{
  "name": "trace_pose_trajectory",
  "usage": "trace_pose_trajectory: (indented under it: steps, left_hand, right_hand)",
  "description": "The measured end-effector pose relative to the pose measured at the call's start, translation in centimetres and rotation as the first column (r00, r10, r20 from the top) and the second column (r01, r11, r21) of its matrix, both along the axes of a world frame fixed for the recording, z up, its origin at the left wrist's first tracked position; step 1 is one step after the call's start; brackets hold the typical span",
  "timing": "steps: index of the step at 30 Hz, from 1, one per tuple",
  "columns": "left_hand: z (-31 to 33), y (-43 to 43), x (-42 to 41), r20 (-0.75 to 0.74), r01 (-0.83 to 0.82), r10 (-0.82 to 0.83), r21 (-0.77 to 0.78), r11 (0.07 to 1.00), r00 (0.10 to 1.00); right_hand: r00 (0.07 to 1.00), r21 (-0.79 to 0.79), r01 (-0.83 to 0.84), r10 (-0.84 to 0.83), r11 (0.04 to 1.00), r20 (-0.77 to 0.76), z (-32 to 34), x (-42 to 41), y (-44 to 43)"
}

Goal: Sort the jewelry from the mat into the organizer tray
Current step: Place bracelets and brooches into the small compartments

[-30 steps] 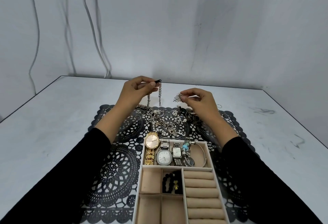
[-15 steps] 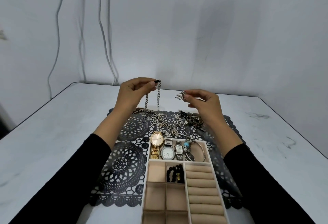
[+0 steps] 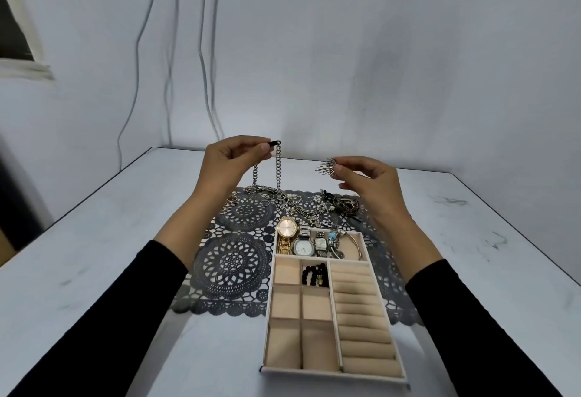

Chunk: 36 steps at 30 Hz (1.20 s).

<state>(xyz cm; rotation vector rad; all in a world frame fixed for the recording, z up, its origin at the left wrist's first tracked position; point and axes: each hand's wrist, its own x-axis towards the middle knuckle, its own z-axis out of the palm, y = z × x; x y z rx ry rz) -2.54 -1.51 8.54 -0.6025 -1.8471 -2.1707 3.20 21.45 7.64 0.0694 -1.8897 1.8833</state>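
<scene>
Above the tabletop (image 3: 94,270), the left hand (image 3: 232,160) pinches the black end of a chain (image 3: 278,173), whose links hang down to the jewelry pile (image 3: 301,204) on the black lace mat (image 3: 234,261). The right hand (image 3: 367,182) pinches a spiked pendant (image 3: 327,166). In the tray (image 3: 269,318), three watches (image 3: 303,245) lie in the far compartment and a bead bracelet (image 3: 314,274) in a small one.

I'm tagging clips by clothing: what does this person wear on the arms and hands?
The left sleeve and right sleeve are long, plain black, ending partway along the forearm. The left hand and right hand are bare: no gloves, rings or watch visible.
</scene>
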Motion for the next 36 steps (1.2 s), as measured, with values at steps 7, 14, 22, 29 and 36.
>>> trace_pose_trajectory:
  steps: [7, 14, 22, 29, 36]
  left_hand:
    - [-0.5, -1.0, 3.2, 0.002, -0.015, 0.015, -0.012, 1.0, 1.0]
    - [-0.4, -1.6, 5.9, -0.017, 0.001, -0.001, 0.005, 1.0, 1.0]
    - [-0.9, -1.6, 7.4, -0.007, 0.01, -0.01, -0.016, 1.0, 1.0]
    - [-0.9, -1.4, 8.1, 0.012, 0.006, -0.006, 0.006, 1.0, 1.0]
    - [-0.8, -1.3, 8.1, 0.024, 0.001, -0.002, 0.012, 1.0, 1.0]
  right_hand:
    - [1.0, 0.007, -0.009, 0.009, 1.0, 0.01, -0.5, 3.3, -0.6]
    - [0.997, 0.039, -0.067, 0.065, 0.997, 0.051, -1.4, 5.8, -1.0]
    - [0.948, 0.164, -0.288, 0.256, 0.943, 0.192, -3.0, 8.4, -0.7]
    - [0.82, 0.258, -0.521, 0.392, 0.814, 0.417, -3.3, 9.0, -0.5]
    - [0.801, 0.419, -0.568, 0.358, 0.709, 0.48, -3.1, 8.8, -1.0]
